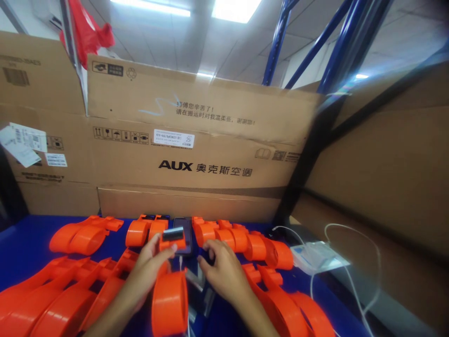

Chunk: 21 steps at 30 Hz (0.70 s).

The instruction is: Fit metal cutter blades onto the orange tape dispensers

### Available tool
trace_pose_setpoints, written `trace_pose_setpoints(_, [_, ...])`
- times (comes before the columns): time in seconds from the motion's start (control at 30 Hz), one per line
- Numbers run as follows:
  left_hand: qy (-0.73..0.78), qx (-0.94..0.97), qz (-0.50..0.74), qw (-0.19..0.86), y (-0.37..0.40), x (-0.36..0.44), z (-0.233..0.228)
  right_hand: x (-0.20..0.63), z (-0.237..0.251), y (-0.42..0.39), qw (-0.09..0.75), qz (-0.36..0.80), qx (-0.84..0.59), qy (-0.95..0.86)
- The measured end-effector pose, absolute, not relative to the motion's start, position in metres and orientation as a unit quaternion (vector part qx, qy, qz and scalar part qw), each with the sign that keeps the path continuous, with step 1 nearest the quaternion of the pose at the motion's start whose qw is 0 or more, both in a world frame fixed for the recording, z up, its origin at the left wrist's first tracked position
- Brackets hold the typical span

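Lower centre, my left hand (pixel 152 256) grips a bright-orange piece (pixel 171 245) bearing a black-and-pale strip (pixel 173 234); my right hand (pixel 222 267) curls, contents unclear.

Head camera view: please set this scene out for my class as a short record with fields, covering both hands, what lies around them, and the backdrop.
Left hand: grips an orange piece bearing a dark strip
Right hand: fingers curled; whether it holds anything is unclear
Beyond the hands: a phone with a dark screen
Left side: orange ring-shaped parts in rows
Right side: more such parts, with a white packet farther right
Surface: blue table
Backdrop: cardboard panel printed "AUX"
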<state>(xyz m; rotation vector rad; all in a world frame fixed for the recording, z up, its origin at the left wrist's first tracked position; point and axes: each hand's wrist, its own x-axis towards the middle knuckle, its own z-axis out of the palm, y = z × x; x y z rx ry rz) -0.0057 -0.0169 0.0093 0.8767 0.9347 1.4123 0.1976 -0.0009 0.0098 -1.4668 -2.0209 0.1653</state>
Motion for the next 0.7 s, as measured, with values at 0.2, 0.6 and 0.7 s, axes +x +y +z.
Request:
trace_pose_setpoints(0.2, [0.406,0.462,0.540,0.575,-0.021,-0.002,-0.002,0.198,0.015,-0.006,0.381,0.248,-0.472,-0.755])
trace_pose_setpoints(0.6, [0.396,0.514,0.489,0.584,-0.027,0.005,-0.006,0.193,0.019,-0.006,0.481,0.384,-0.432,-0.660])
trace_pose_setpoints(0.7, [0.390,0.511,0.494,0.586,-0.027,0.005,-0.007,0.194,0.025,-0.009,0.500,0.365,-0.428,-0.659])
